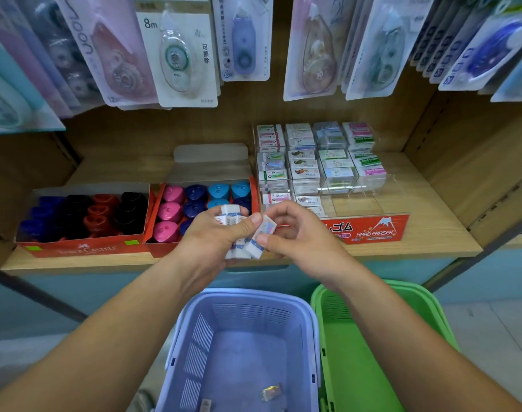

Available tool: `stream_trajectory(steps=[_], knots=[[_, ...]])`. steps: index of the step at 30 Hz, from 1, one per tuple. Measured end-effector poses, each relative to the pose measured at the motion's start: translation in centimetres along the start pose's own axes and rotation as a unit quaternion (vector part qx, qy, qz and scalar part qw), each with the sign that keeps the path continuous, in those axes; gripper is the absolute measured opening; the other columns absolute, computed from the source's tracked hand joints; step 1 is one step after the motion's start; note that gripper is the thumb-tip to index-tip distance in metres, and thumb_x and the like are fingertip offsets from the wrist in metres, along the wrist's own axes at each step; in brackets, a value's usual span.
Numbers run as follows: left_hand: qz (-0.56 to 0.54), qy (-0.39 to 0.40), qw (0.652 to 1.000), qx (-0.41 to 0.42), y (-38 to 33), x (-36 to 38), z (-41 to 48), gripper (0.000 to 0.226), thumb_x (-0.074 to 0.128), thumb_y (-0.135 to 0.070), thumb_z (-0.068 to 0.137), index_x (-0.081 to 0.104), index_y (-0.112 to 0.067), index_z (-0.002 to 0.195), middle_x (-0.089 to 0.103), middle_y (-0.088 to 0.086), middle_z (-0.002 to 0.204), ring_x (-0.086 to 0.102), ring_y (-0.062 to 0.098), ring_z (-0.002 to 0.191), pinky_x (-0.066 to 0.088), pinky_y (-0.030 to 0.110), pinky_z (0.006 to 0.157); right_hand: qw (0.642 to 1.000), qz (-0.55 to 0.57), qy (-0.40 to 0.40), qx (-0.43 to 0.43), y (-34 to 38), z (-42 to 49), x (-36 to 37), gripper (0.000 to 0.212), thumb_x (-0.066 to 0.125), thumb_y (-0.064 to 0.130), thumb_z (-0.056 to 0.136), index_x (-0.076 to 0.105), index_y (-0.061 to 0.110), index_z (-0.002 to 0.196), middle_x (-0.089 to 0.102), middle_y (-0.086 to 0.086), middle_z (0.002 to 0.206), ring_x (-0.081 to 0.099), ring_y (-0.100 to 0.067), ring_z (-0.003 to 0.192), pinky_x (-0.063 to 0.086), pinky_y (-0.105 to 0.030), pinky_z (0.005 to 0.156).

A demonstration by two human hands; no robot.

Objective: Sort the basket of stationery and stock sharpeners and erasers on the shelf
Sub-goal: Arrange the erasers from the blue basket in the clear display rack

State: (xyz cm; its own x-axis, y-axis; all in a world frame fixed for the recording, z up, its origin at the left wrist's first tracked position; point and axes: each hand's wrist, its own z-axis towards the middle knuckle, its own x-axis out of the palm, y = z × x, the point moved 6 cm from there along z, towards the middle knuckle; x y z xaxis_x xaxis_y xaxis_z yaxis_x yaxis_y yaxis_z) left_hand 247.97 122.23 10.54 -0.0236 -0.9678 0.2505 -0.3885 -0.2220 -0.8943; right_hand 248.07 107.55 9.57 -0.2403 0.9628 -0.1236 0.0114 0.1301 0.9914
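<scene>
Lower centre of frame: lilac basket (253, 313), slotted walls, 2 small loose items (271, 392) on its floor. Lower right, touching it: green basket (357, 367). Centre of frame, above the baskets and in front of the shelf edge: left hand (212, 236), fingers curled round a bundle of white erasers (234, 217) with blue-printed sleeves; right hand (298, 233), thumb and forefinger pinching 1 single eraser (265, 228) at the bundle's right side, remaining fingers loosely curled. Behind the hands: wooden shelf (432, 227). On it, left: red box (75, 248) of blue, black and red sharpeners (84, 215); beside it, a second red box (158, 251) of pink, dark blue and light blue sharpeners (191, 200), lid flap raised. Centre right: clear display case (369, 230) with a red "HARD ERASER" front, holding rows of boxed erasers (313, 162). Top of frame: hanging correction-tape cards (179, 58).
</scene>
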Motion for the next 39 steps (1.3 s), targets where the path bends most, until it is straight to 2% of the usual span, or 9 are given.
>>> stream_trajectory(steps=[5, 10, 14, 17, 21, 25, 29, 32, 39], knots=[[0.018, -0.019, 0.999, -0.039, 0.2, -1.2, 0.0, 0.028, 0.071, 0.01, 0.084, 0.059, -0.007, 0.102, 0.067, 0.013, 0.075, 0.066, 0.021, 0.062, 0.06, 0.028, 0.055, 0.986, 0.097, -0.123, 0.054, -0.4, 0.8, -4.1, 0.014, 0.067, -0.005, 0.091, 0.061, 0.008, 0.094, 0.072, -0.015, 0.089, 0.072, -0.022, 0.069, 0.059, -0.028, 0.066], [0.004, -0.011, 0.999, -0.049, 0.0, -1.6, 0.1, 0.026, 0.069, 0.01, 0.085, 0.059, -0.005, 0.104, 0.065, 0.015, 0.08, 0.066, 0.022, 0.069, 0.06, 0.028, 0.057, 0.973, -0.051, -0.22, 0.037, 0.8, 3.4, -7.2, 0.017, 0.069, 0.004, 0.091, 0.061, 0.015, 0.102, 0.075, -0.006, 0.081, 0.075, -0.02, 0.071, 0.062, -0.035, 0.068], [-0.01, -0.009, 0.999, -0.053, -0.1, -1.8, 0.3, 0.025, 0.068, 0.009, 0.085, 0.06, -0.006, 0.103, 0.065, 0.014, 0.082, 0.066, 0.021, 0.071, 0.06, 0.028, 0.057, 0.963, -0.177, -0.203, 0.011, 0.5, 5.7, -5.8, 0.012, 0.071, 0.019, 0.092, 0.065, 0.027, 0.1, 0.074, 0.001, 0.073, 0.07, -0.018, 0.061, 0.058, -0.036, 0.061], [-0.023, -0.009, 0.998, -0.05, -0.1, -1.9, 0.3, 0.027, 0.064, 0.011, 0.086, 0.059, -0.007, 0.106, 0.064, 0.016, 0.084, 0.066, 0.022, 0.074, 0.061, 0.028, 0.059, 0.938, -0.286, -0.194, -0.01, -0.3, 6.6, -5.1, 0.015, 0.072, 0.027, 0.091, 0.071, 0.024, 0.106, 0.073, 0.007, 0.087, 0.068, -0.011, 0.079, 0.055, -0.031, 0.076], [-0.024, -0.007, 0.999, -0.041, -0.2, -2.3, 0.3, 0.031, 0.064, 0.012, 0.087, 0.06, -0.005, 0.113, 0.067, 0.017, 0.09, 0.069, 0.023, 0.078, 0.062, 0.03, 0.063, 0.901, -0.376, -0.212, -0.035, -0.4, 6.6, -5.5, 0.021, 0.074, 0.023, 0.088, 0.076, 0.018, 0.108, 0.064, -0.003, 0.112, 0.059, -0.014, 0.103, 0.045, -0.025, 0.094], [-0.015, -0.012, 0.999, -0.025, -0.2, -2.4, 0.5, 0.039, 0.071, 0.008, 0.085, 0.062, -0.003, 0.121, 0.072, 0.012, 0.087, 0.073, 0.021, 0.076, 0.064, 0.038, 0.069, 0.893, -0.406, -0.191, -0.038, -0.2, 6.3, -5.0, 0.019, 0.073, 0.017, 0.089, 0.075, 0.016, 0.108, 0.064, -0.003, 0.111, 0.055, -0.013, 0.108, 0.042, -0.026, 0.097], [-0.004, -0.014, 1.0, -0.013, -0.2, -2.3, 0.8, 0.036, 0.073, 0.004, 0.084, 0.065, -0.01, 0.115, 0.075, 0.006, 0.087, 0.073, 0.019, 0.075, 0.063, 0.043, 0.077, 0.934, -0.291, -0.193, -0.071, 0.8, 4.5, -3.7, 0.016, 0.066, 0.018, 0.094, 0.075, 0.026, 0.103, 0.067, 0.013, 0.093, 0.057, 0.005, 0.08, 0.04, -0.007, 0.071], [0.001, -0.009, 1.0, -0.006, -0.2, -2.1, 0.9, 0.034, 0.074, 0.001, 0.084, 0.065, -0.014, 0.113, 0.075, 0.007, 0.09, 0.074, 0.019, 0.078, 0.063, 0.042, 0.078, 0.993, -0.095, -0.069, -0.029, 0.5, 3.2, -0.9, 0.02, 0.061, 0.017, 0.098, 0.074, 0.029, 0.109, 0.071, 0.007, 0.086, 0.062, -0.004, 0.067, 0.047, -0.019, 0.059], [0.005, 0.0, 1.0, 0.0, -0.2, -1.2, 0.8, 0.031, 0.074, -0.004, 0.086, 0.064, -0.012, 0.114, 0.073, 0.008, 0.091, 0.073, 0.016, 0.073, 0.061, 0.03, 0.062, 0.999, 0.042, -0.008, 0.027, -0.2, 2.2, 0.2, 0.011, 0.067, 0.009, 0.095, 0.071, 0.02, 0.096, 0.066, -0.002, 0.086, 0.062, -0.015, 0.07, 0.05, -0.028, 0.055]])
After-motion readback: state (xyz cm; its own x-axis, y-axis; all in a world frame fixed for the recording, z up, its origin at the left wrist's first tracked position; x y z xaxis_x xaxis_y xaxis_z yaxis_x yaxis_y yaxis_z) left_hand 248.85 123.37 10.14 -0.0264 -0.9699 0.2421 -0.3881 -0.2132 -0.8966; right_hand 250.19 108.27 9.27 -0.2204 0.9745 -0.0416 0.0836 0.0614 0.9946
